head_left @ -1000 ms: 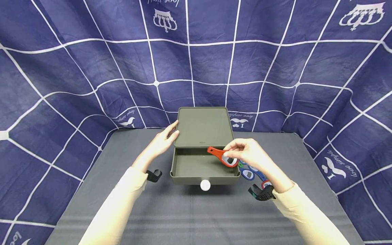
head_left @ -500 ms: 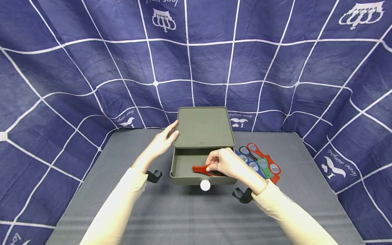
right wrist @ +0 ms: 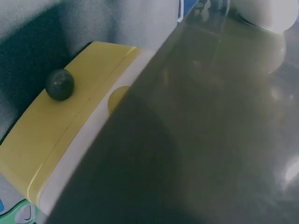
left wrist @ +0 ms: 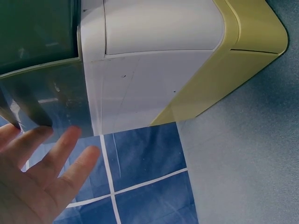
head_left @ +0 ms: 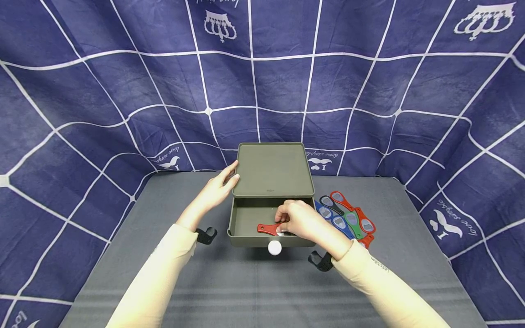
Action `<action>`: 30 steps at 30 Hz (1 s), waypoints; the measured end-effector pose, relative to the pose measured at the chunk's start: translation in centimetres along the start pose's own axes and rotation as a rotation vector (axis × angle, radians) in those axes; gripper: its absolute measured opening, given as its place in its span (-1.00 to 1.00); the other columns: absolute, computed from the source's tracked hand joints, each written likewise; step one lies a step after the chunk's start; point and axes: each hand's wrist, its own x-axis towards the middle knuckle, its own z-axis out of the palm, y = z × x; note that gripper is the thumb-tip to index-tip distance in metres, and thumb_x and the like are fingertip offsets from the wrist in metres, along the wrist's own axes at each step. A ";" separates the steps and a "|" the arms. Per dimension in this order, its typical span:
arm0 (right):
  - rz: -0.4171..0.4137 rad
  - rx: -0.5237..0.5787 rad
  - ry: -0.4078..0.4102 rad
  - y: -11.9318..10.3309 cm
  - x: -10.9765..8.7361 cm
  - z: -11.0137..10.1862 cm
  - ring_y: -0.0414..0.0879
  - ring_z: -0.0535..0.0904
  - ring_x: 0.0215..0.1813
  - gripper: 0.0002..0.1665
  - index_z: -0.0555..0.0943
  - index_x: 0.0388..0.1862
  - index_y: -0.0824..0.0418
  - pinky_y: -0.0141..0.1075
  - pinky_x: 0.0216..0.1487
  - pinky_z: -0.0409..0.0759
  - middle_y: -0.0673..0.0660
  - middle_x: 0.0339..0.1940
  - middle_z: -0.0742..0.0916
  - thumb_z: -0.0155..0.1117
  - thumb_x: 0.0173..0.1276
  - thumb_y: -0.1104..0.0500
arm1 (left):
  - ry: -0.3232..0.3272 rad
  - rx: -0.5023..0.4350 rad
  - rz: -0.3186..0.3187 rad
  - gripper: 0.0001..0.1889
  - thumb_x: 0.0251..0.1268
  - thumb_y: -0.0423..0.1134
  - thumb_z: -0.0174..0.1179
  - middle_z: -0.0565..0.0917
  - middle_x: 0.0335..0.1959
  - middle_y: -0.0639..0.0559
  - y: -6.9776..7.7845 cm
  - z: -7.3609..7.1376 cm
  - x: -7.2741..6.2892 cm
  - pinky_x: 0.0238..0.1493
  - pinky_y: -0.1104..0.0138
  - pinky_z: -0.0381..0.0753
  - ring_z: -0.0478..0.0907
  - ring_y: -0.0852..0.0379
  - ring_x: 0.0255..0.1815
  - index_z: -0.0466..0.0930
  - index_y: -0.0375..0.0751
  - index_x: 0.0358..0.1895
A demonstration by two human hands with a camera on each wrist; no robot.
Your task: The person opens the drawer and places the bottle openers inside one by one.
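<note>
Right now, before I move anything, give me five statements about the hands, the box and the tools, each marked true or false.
1. The drawer with the white knob is pulled open. True.
2. The left hand is inside the drawer. False: the left hand is beside the box.
3. The right hand is at a red tool in the drawer. True.
4. The green tool lies on top of the box. False: the green tool lies on the table, right of the box.
5. A black tool lies outside the drawer. True.
</note>
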 end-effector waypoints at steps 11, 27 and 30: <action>-0.080 0.250 0.104 0.9 -1.7 -3.4 -0.30 0.63 -0.33 -0.85 0.73 -0.26 0.15 -0.41 -0.25 0.64 -0.08 -0.36 0.74 0.50 0.17 0.22 | -0.014 -0.006 -0.017 -0.41 0.59 -0.02 -0.09 0.30 0.48 -0.25 0.0 0.1 0.1 0.47 0.00 0.30 0.36 -0.17 0.44 0.07 -0.02 0.58; 0.229 0.334 0.224 9.3 -5.5 -6.0 -0.34 0.66 -0.29 -0.72 0.71 -0.10 0.25 -0.49 -0.25 0.60 0.14 -0.23 0.80 0.41 0.30 0.11 | -0.007 -0.008 -0.013 -0.41 0.59 -0.02 -0.09 0.31 0.48 -0.24 0.0 0.0 0.0 0.48 0.03 0.29 0.35 -0.16 0.45 0.06 -0.02 0.58; 0.295 0.318 0.214 11.5 -6.2 -4.7 -0.38 0.64 -0.31 -0.72 0.71 -0.10 0.28 -0.48 -0.27 0.57 0.16 -0.23 0.81 0.41 0.30 0.12 | -0.005 -0.006 -0.014 -0.41 0.59 -0.02 -0.09 0.32 0.47 -0.24 0.0 0.0 0.1 0.48 0.03 0.28 0.35 -0.15 0.44 0.07 -0.02 0.57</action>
